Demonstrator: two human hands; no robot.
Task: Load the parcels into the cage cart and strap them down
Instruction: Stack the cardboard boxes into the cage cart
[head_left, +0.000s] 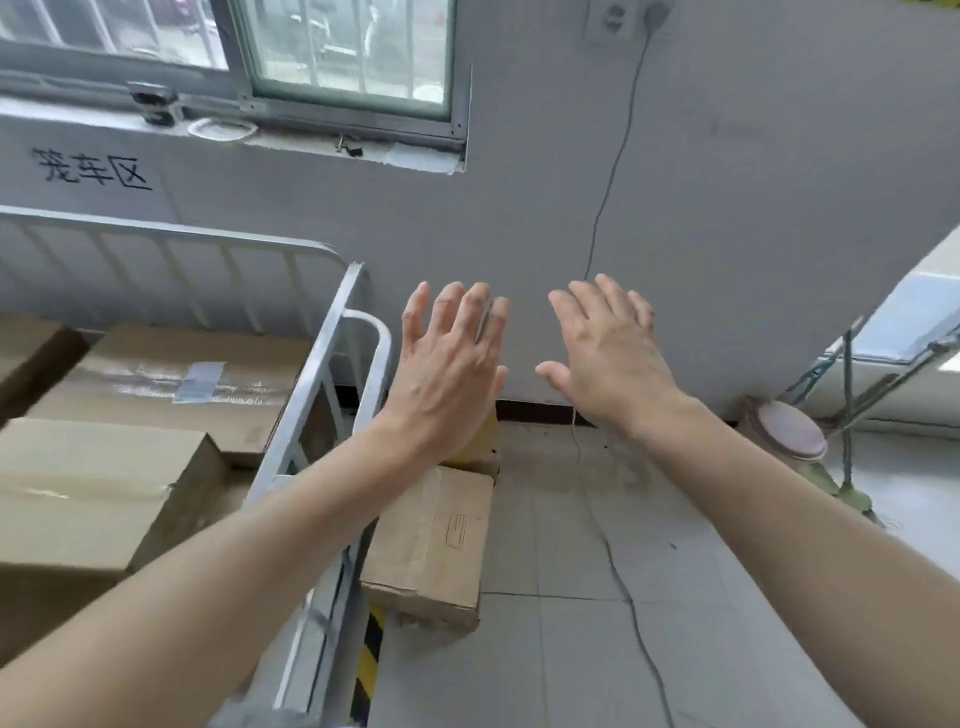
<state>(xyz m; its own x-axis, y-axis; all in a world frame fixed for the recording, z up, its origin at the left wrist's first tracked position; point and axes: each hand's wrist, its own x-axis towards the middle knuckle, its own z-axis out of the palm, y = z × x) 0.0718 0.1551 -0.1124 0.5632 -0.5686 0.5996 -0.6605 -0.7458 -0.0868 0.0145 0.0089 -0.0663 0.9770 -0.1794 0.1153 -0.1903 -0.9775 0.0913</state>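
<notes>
Left grip (447, 364): released, fingers spread, raised before the wall and holding nothing.
Right grip (608, 358): released too, fingers straight, just beside the left one and not touching it.
Cart (322, 374): at the left, against the wall, its white barred side slanting across the view.
Boxes (171, 384): at least three lie inside the cart at uneven heights; no strap shows over them.
Floor box (431, 545): outside the cart, close against its side, below both grips.
Yellow item (478, 436): behind the floor box and mostly hidden; I cannot tell what it is.
Risk, pinch: the floor box sits close to the bars, so fingers slid down that side could likely be caught between cardboard and metal.
Risk, cable (618, 571): a thin cable drops down the wall and trails over the tiles near the floor box; a foot or a box corner could snag it during the lift.
Risk, box: its lower edge looks crumpled, so the bottom may sag if it is gripped only by the top.
Risk, stack: a box set on the uneven load could tilt and slide before it is strapped.
Wall writing (91, 169): handwritten in black, "笼车区".
Box label (197, 382): pale and taped over, unreadable.
Floor box print (457, 530): a small outlined panel, text too small to read.
Floor stripe (371, 654): yellow and black hazard tape by the cart's foot.
</notes>
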